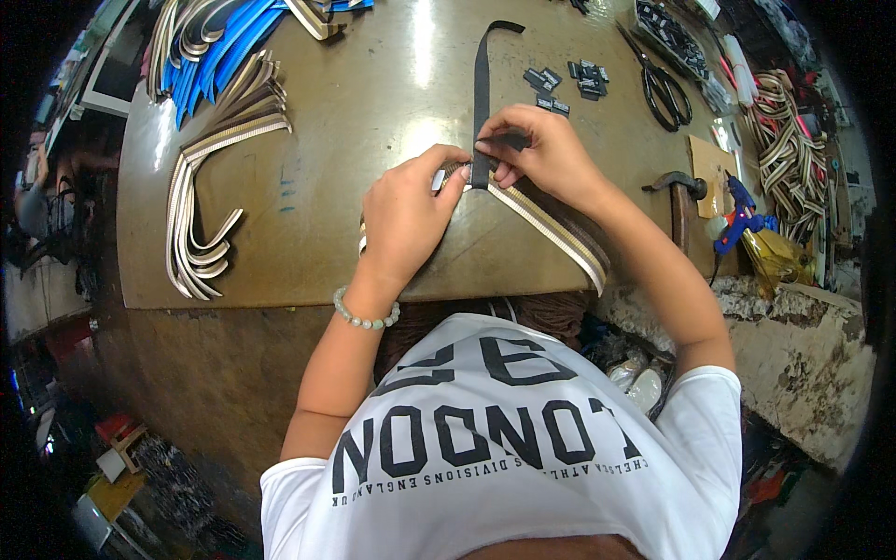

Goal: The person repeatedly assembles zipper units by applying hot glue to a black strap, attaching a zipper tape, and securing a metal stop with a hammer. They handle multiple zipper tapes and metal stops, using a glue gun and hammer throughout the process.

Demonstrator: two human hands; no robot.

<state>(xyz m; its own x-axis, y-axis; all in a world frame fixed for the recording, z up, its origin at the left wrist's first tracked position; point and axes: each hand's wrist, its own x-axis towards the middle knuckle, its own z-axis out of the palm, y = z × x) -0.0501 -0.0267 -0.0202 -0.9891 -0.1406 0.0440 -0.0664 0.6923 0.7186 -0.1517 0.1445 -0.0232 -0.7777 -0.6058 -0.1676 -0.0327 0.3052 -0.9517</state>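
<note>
My left hand (pixel 411 198) is closed, thumb and fingers pinching a striped webbing strap (pixel 553 224) in cream, tan and brown near its fold. The strap's right end slants down toward the table's front edge; its left part is mostly behind my hand. A flat black strip (pixel 482 93) crosses the striped strap between my hands and runs away from me, its far end curling right. Against this strip, my right hand (pixel 546 154) is closed with thumb and forefinger pinching it beside the crossing. A small white piece (pixel 439 179) shows by my left fingers.
Striped straps (pixel 177 215) lie bent at the left, below blue strips (pixel 219 65). Small black tags (pixel 590 79) sit beyond my right hand. On the right are black scissors (pixel 663 93), a hammer (pixel 681 210), a blue glue gun (pixel 737 217) and a heap of straps (pixel 789 154).
</note>
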